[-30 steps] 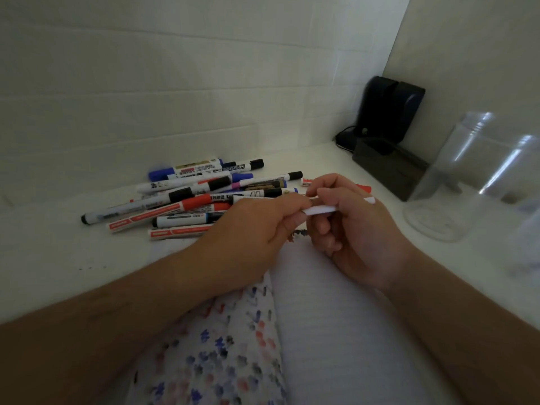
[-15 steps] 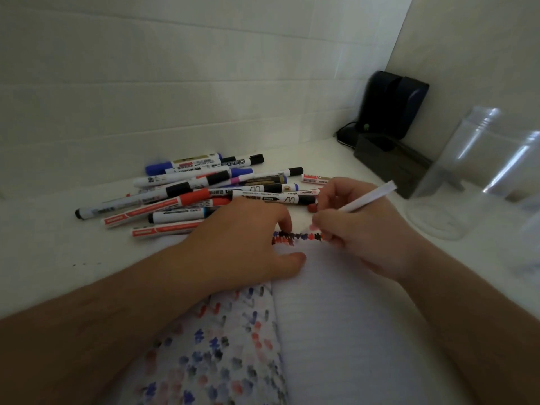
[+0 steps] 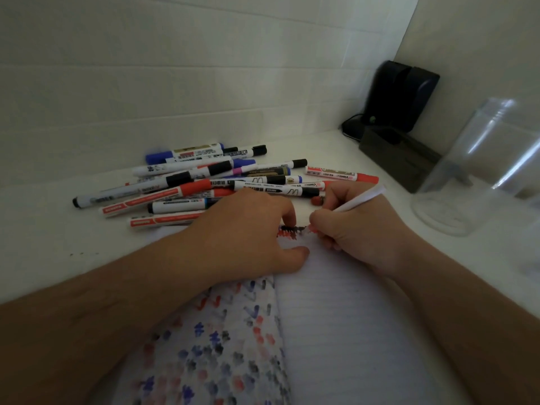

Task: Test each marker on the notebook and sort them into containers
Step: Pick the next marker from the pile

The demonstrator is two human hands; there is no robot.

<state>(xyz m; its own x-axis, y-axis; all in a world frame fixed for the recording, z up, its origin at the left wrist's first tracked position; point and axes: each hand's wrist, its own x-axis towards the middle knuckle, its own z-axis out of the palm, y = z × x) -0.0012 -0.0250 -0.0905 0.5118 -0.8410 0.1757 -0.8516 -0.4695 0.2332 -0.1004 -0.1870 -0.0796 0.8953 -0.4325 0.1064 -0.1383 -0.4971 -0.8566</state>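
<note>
An open notebook (image 3: 344, 331) lies in front of me, its left page full of red, blue and black test marks. My right hand (image 3: 353, 229) grips a white marker (image 3: 362, 198) with its tip down on the top of the right page, beside a row of scribbles (image 3: 292, 230). My left hand (image 3: 248, 235) rests on the notebook's top edge with fingers curled under; whether it holds anything is hidden. A pile of markers (image 3: 204, 182) lies behind the hands. A small red cap (image 3: 316, 201) sits by my right fingers.
Two clear plastic containers stand at the right: one upright jar (image 3: 467, 182) and another at the frame's edge (image 3: 536, 258). A black box (image 3: 400, 162) and a black device (image 3: 400, 97) fill the back right corner. White walls close in behind and at the right.
A second ago both hands held the marker above the page. Since then my right hand has brought its tip down onto the page, and my left hand has settled on the notebook.
</note>
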